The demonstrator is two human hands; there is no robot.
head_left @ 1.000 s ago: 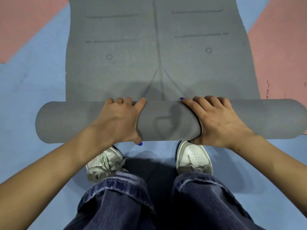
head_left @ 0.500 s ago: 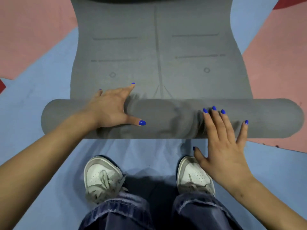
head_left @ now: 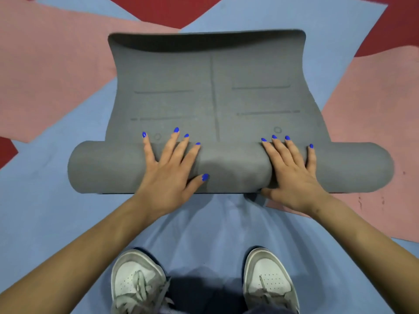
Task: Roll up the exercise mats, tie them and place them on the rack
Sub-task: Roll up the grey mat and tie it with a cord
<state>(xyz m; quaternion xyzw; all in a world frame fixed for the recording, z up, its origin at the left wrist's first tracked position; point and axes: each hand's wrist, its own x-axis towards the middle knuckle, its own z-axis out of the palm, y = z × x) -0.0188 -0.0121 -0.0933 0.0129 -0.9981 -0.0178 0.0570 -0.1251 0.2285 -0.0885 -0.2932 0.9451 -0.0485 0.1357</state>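
Observation:
A grey exercise mat lies on the floor, most of it wound into a thick roll that runs left to right in front of me. A short flat stretch lies beyond the roll, and its far edge curls upward. My left hand presses flat on the left half of the roll, fingers spread and straight, fingertips reaching over the top. On the right half my right hand presses the same way, thumb tucked at the roll's near side.
The floor is padded in blue, pink and dark red patches. My two white sneakers stand on the blue part just behind the roll. No rack or strap is in view.
Both hands went from gripping over the roll to lying flat on it, and the roll has travelled away from my feet. The mat's curled far edge has come into view.

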